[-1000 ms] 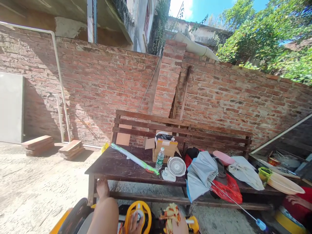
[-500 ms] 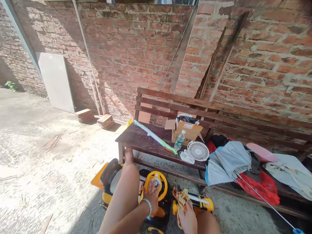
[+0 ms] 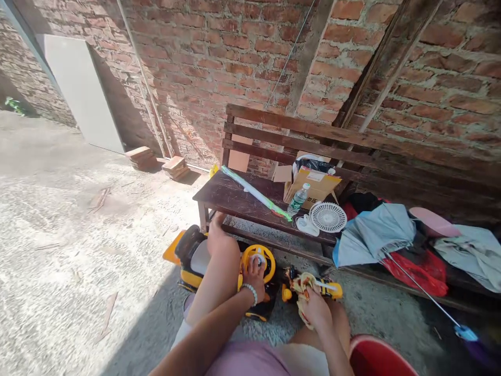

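A yellow-and-black ride-on toy vehicle (image 3: 189,279) stands on the ground between my legs and the bench. My left hand (image 3: 255,280), with a beaded bracelet at the wrist, lies on the hub and lower rim of its yellow steering wheel (image 3: 270,256), fingers stretched out. In my right hand (image 3: 316,309) is a crumpled cloth (image 3: 307,282), cream with red and dark patches. That hand holds the cloth against the toy's yellow-and-black front arm (image 3: 332,290), beside my right knee. The fingertips are partly hidden in the folds.
A dark wooden bench (image 3: 213,196) bears a cardboard box (image 3: 313,183), water bottle (image 3: 298,200), white fan (image 3: 327,216), wrapped stick (image 3: 256,192) and grey umbrella (image 3: 376,230). A red bucket (image 3: 378,355) stands at my right. Bricks (image 3: 175,167) lie by the wall.
My view has tipped down, bringing my lap and the red bucket into sight. The left hand stays on the wheel; the right still holds the cloth at the front arm, its folds shifted.
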Demonstrator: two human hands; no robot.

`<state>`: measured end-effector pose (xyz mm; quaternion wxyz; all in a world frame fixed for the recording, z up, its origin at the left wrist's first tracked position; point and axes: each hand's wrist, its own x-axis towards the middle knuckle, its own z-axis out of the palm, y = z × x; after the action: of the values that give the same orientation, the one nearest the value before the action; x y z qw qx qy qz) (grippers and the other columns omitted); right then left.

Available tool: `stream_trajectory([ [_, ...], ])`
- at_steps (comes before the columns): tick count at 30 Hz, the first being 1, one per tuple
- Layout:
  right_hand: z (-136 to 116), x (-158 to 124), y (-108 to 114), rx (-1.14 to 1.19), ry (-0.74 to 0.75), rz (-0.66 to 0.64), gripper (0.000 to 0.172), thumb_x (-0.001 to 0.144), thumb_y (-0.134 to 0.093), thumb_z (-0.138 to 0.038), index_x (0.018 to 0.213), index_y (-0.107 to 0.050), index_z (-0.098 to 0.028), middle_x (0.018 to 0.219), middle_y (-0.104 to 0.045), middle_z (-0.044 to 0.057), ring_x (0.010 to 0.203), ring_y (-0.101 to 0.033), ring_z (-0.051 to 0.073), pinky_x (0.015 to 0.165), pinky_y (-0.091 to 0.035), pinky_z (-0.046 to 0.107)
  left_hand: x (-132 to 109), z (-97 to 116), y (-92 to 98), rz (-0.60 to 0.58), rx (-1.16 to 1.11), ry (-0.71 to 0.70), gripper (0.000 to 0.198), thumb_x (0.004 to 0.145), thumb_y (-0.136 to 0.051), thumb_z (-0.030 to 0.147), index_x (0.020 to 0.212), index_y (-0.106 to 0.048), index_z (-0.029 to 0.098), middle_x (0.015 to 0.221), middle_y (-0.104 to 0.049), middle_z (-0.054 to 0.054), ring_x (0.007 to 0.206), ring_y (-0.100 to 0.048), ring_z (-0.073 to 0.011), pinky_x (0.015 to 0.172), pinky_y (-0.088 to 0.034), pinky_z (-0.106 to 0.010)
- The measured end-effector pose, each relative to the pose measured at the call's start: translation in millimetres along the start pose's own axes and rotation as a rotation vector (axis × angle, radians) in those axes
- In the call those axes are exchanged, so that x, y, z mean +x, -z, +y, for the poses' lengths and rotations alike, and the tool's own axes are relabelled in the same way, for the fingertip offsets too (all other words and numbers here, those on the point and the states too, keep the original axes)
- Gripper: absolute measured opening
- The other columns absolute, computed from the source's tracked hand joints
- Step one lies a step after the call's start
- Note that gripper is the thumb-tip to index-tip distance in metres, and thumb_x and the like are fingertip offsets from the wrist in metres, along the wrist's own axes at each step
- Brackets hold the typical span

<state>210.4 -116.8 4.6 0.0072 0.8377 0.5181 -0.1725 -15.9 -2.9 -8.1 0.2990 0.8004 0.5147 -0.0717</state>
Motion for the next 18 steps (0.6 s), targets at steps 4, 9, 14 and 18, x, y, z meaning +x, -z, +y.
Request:
stream_trajectory([
  [4, -21.9, -14.7, 10.8, -0.009, 0.017, -0.143, 0.051, 0.091, -0.051, -0.01, 0.134, -0.074, -0.022, 0.153, -0.065, 0.013, 0.134, -0.066, 0.026, 0.114, -0.047, 0.034, 1.5, 3.3, -6.3, 0.086, -0.004, -0.029, 0.093, 0.088, -0.06, 0.029, 0.175, -0.028, 0.017, 0.185, 0.0, -0.014, 0.171, 0.005, -0.0376, 0.135, 0.003, -0.067],
  [9, -20.8, -10.0, 14.2, 0.093, -0.174, -0.122, 0.047, 0.096, -0.049, -0.014, 0.136, -0.072, -0.023, 0.149, -0.066, 0.013, 0.122, -0.071, 0.024, 0.104, -0.051, 0.032, 4.7, 6.0, -12.3, 0.012, 0.007, -0.139, 0.1, 0.081, -0.065, 0.026, 0.175, -0.028, 0.023, 0.186, -0.002, -0.009, 0.172, 0.004, -0.035, 0.136, -0.001, -0.065],
  [14, -5.5, 15.1, 36.3, 0.277, -0.128, 0.029, 0.046, 0.095, -0.045, -0.013, 0.133, -0.07, -0.018, 0.138, -0.071, 0.012, 0.127, -0.067, 0.022, 0.109, -0.048, 0.028, 4.3, 11.6, -13.3, 0.001, 0.011, -0.123, 0.096, 0.081, -0.064, 0.027, 0.172, -0.036, 0.023, 0.186, -0.002, -0.01, 0.172, 0.005, -0.0367, 0.135, 0.002, -0.068],
  [18, -27.3, 30.5, 68.3, 0.375, 0.055, 0.013, 0.038, 0.089, -0.049, -0.012, 0.117, -0.075, -0.016, 0.126, -0.077, 0.01, 0.115, -0.07, 0.021, 0.102, -0.05, 0.027, 3.9, 17.0, -12.2, -0.008, 0.031, -0.106, 0.096, 0.082, -0.066, 0.027, 0.172, -0.035, 0.022, 0.185, -0.002, -0.011, 0.171, 0.004, -0.0376, 0.134, 0.0, -0.069],
])
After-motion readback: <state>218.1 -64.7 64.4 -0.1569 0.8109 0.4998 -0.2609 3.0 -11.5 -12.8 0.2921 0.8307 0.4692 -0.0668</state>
